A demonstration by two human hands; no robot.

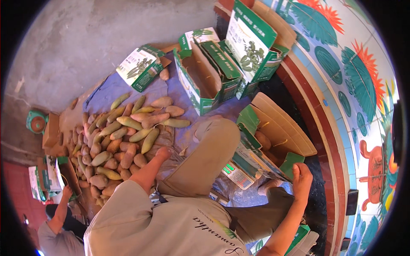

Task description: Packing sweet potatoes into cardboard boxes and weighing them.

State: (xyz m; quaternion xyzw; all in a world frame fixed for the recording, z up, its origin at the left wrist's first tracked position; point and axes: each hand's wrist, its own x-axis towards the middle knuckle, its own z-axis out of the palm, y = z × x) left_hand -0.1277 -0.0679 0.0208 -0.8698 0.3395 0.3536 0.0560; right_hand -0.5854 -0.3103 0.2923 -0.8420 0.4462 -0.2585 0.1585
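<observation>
My left hand (163, 154) is at the right edge of a large heap of long root vegetables (114, 147), some green and some reddish brown. Its fingers are bunched and small in view, and I cannot make out anything in them. Beside my right knee, an opened green-and-white cardboard box (261, 149) sits next to a digital scale (238, 176) with a lit display; whether it rests on the scale is hidden. A few brown roots (262, 140) lie inside it. My right hand (302, 176) is closed at the box's near right corner, against its green flap (292, 164).
Several more green-and-white boxes (205, 72) stand ahead along the wall, over a blue sheet (124, 87). A low red-brown ledge (318, 102) runs on the right beside painted tiles. At lower left, another person (60, 226) reaches toward a box (54, 173).
</observation>
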